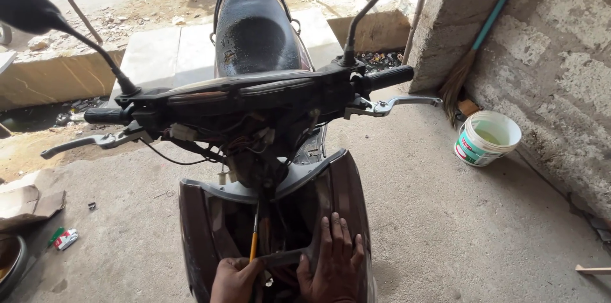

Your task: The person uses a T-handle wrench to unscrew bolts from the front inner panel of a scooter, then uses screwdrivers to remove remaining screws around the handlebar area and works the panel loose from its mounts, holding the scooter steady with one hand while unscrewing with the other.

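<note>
A dark brown scooter stands facing me with its front cover off, wires showing under the black handlebar point(254, 96). My left hand point(235, 279) is shut on a screwdriver with an orange shaft point(254, 239), the tip pointing up into the open front body. My right hand point(332, 261) lies flat, fingers spread, on the brown front panel point(347, 191), its thumb against a grey bracket point(286, 257). The black seat point(254, 32) is behind the handlebar.
A white bucket point(487, 137) and a broom with a teal handle point(477, 48) stand by the block wall at right. Cardboard point(25, 204) and a small green and white box point(63, 238) lie on the concrete floor at left. Parked bikes stand far behind.
</note>
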